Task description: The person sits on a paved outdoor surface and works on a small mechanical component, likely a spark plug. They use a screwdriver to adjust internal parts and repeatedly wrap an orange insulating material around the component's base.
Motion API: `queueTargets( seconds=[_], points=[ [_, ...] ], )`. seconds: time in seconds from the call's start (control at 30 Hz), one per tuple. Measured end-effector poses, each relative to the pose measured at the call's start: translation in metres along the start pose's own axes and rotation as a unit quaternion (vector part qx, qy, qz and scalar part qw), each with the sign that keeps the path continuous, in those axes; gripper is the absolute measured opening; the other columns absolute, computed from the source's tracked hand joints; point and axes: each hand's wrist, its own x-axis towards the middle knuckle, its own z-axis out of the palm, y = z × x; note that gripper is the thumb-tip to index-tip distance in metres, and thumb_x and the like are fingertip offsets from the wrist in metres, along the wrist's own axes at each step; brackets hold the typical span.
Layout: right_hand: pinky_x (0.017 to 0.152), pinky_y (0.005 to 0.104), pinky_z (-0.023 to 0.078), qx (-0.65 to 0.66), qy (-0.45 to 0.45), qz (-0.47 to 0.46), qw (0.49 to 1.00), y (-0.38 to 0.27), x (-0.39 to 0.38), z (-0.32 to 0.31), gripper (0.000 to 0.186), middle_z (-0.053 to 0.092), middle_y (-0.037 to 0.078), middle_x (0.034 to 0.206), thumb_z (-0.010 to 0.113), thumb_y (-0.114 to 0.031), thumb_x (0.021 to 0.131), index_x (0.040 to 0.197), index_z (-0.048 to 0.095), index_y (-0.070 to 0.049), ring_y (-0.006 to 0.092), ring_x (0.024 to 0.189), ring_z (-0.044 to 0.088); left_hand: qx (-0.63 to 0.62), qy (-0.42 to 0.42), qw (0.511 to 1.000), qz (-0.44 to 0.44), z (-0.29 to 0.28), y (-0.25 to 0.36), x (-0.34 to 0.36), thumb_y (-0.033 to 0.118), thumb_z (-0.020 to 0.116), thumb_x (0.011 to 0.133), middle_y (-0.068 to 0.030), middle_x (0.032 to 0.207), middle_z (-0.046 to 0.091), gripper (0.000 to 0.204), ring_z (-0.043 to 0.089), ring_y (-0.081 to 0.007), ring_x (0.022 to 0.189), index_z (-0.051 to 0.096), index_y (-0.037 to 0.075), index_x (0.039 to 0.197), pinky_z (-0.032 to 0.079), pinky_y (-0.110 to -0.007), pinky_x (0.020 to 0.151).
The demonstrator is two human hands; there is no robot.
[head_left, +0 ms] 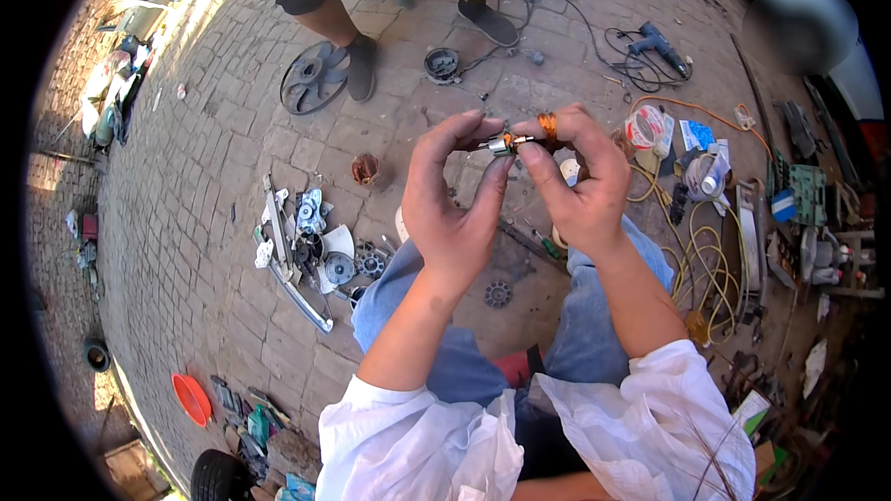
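A small motor armature [502,144], with a steel core, copper windings and a thin shaft, is held level in front of me. My left hand [450,204] pinches its left end between thumb and fingers. My right hand [587,190] has its thumb and fingers closed at the shaft's right end. Orange copper wire [548,125] loops about a finger of my right hand; where its ends run is too fine to make out. Below my hands, a round dark slotted part [498,293] lies on the paving between my knees.
Metal and plastic scrap [311,241] is heaped left of my legs. At right lie a yellow hose [710,269], a spool [705,176] and a green case [807,195]. Ahead are a seated person's shoe [362,70], a fan wheel [314,79], and a corded power tool [661,48].
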Motion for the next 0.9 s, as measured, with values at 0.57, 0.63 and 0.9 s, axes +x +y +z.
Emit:
queueTargets(
  seconds=[0.57, 0.63, 0.9],
  points=[
    [0.063, 0.0295, 0.049, -0.052, -0.028, -0.055, 0.997, -0.0001, 0.0046, -0.0033, 0.016, 0.065, 0.006, 0.087, 0.068, 0.001, 0.079, 0.095, 0.065, -0.003, 0.0208, 0.078, 0.059, 0.003, -0.022, 1.0, -0.001, -0.0036, 0.0019, 0.001, -0.005, 0.065, 0.081, -0.0141, 0.113, 0.059, 0.047, 0.058, -0.0218, 0.108, 0.047, -0.004, 0.124, 0.042, -0.035, 0.097],
    [0.062, 0.0299, 0.049, -0.062, -0.025, -0.054, 0.996, 0.0009, 0.0043, -0.0018, 0.017, 0.065, 0.006, 0.086, 0.068, 0.002, 0.078, 0.094, 0.065, -0.003, 0.0218, 0.078, 0.058, 0.01, -0.024, 1.0, 0.005, -0.0046, 0.0004, 0.0005, -0.007, 0.065, 0.081, -0.0139, 0.112, 0.059, 0.046, 0.058, -0.0214, 0.108, 0.048, -0.004, 0.124, 0.043, -0.035, 0.097],
    [0.063, 0.0306, 0.049, -0.075, -0.018, -0.026, 0.997, 0.0009, 0.0007, 0.003, 0.018, 0.064, 0.007, 0.086, 0.068, 0.001, 0.079, 0.097, 0.067, -0.003, 0.0225, 0.079, 0.058, 0.002, -0.024, 0.999, -0.026, -0.005, -0.0007, -0.0012, -0.012, 0.062, 0.08, -0.013, 0.113, 0.058, 0.046, 0.058, -0.0196, 0.107, 0.048, -0.003, 0.124, 0.046, -0.033, 0.095]
  ],
)
